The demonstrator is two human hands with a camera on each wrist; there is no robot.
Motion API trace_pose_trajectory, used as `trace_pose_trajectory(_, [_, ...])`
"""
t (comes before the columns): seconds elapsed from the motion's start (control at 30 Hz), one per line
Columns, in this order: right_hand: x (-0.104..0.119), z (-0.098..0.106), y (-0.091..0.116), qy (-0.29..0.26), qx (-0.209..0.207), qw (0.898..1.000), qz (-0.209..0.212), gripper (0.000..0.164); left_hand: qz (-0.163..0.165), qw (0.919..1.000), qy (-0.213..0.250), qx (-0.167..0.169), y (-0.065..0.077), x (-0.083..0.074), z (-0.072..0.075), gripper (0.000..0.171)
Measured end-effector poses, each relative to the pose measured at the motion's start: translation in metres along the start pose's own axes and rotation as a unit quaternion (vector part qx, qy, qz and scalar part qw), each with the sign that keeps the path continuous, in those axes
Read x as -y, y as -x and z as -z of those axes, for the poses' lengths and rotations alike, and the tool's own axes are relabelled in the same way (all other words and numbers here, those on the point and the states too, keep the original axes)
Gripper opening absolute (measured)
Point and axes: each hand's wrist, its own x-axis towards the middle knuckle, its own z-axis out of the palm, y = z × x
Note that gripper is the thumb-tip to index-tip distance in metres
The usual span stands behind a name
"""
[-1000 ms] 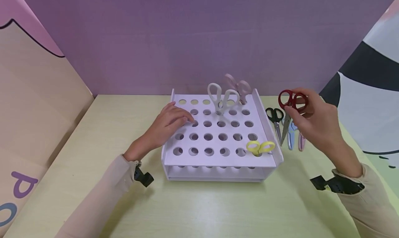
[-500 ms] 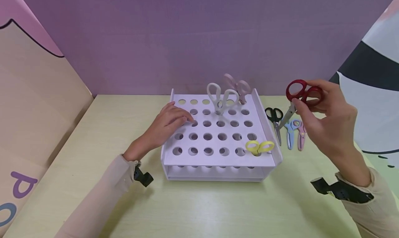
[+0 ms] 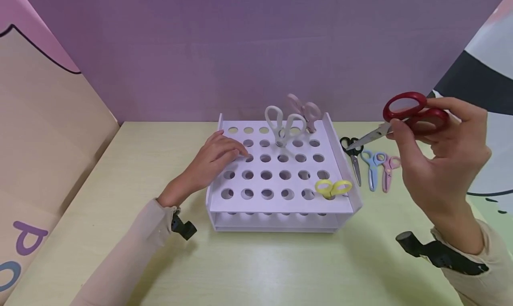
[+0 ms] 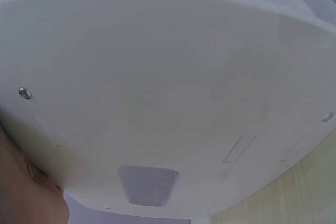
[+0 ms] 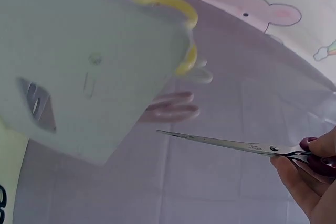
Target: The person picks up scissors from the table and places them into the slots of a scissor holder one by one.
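In the head view my right hand (image 3: 445, 154) pinches a pair of red-handled scissors (image 3: 405, 114) in the air right of the rack. Its closed blades point down and left, overlapping the black scissors in that view. My left hand (image 3: 212, 159) rests on the left part of the white rack (image 3: 276, 203), fingers on its holed top. White scissors (image 3: 282, 128), dusty-pink scissors (image 3: 306, 112) and yellow scissors (image 3: 333, 188) stand in holes with handles up. The right wrist view shows the red scissors' blades (image 5: 220, 141) beside the rack's side panel (image 5: 79, 66).
On the table right of the rack lie black scissors (image 3: 356, 161), light-blue scissors (image 3: 373, 170) and pink scissors (image 3: 388, 174), side by side. A purple backdrop (image 3: 256, 52) rises behind the table, with printed panels on both sides.
My right hand has moved right and up toward the camera with the red scissors. Their blades have swung from pointing down to pointing left. The left hand stays put.
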Motion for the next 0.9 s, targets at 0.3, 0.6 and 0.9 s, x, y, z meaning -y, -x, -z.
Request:
trace_pose_trajectory(0.3, [0.024, -0.022, 0.015, -0.104, 0.012, 0.993, 0.048, 0.053, -0.001, 1.0, 0.002, 0.0, 0.001, 0.001, 0.001, 0.025])
trace_pose_trajectory(0.6, [0.045, -0.037, 0.026, -0.141, 0.092, 0.983, 0.071, 0.062, -0.004, 1.0, 0.004, -0.001, 0.0, 0.001, -0.001, 0.026])
trace_pose_trajectory(0.9, [0.057, -0.044, 0.036, -0.101, 0.187, 0.973, 0.086, 0.058, -0.01, 0.9999, 0.003, -0.002, -0.003, 0.001, -0.003, 0.025])
